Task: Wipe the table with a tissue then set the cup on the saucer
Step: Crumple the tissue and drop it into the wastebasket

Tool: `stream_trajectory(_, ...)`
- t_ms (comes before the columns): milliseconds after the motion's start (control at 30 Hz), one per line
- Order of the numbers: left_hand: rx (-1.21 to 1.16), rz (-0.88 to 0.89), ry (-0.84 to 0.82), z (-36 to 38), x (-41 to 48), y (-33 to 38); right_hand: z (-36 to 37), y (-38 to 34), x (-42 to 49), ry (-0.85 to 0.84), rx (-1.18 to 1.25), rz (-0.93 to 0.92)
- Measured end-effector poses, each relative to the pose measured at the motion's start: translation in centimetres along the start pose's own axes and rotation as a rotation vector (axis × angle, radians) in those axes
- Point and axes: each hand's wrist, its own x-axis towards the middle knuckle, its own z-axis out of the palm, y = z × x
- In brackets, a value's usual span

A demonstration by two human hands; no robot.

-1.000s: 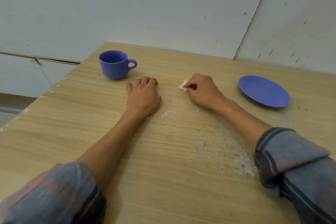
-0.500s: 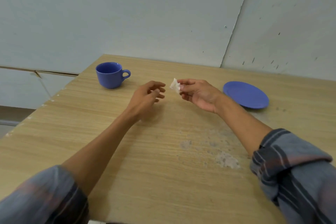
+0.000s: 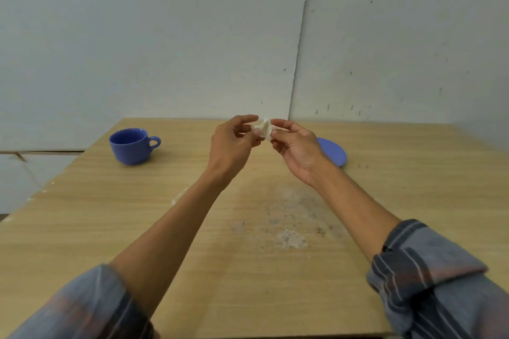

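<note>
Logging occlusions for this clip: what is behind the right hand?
The blue saucer lies on the table behind the right hand, which pinches the tissue. Only its right part shows; the hand covers the rest, so whatever may lie there cannot be seen.

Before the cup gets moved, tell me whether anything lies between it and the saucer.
Nothing rests on the table between the cup and the saucer. Only the left hand and right hand hover above that stretch, both pinching the tissue; the right hand hides the saucer's left edge.
</note>
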Motion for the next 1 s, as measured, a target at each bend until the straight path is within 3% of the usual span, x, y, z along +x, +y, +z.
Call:
stream_trajectory(200, -0.081, 0.027, -0.09, 3.5, -0.4, 1.8, -2.6, -2.4, -1.1, 0.122, -0.081, -0.12)
stream_trajectory(500, -0.042, 0.074, -0.13, 8.3, 0.2, 2.5, -6.8, -4.9, -2.8, 0.09, -0.127, -0.207)
stream_trajectory(600, -0.179, -0.026, -0.194, 10.1, 0.4, 2.9, -9.3, -6.1, -3.6, 0.043, -0.221, -0.258)
stream_trajectory(733, -0.396, -0.219, -0.343, 13.2, 0.2, 3.8, -12.8, -8.1, -5.1, 0.125, -0.492, -0.39)
stream_trajectory(1000, -0.467, -0.336, -0.611, 22.2, -2.2, 4.6, -20.1, -10.6, -9.2, 0.34, -0.522, -0.48)
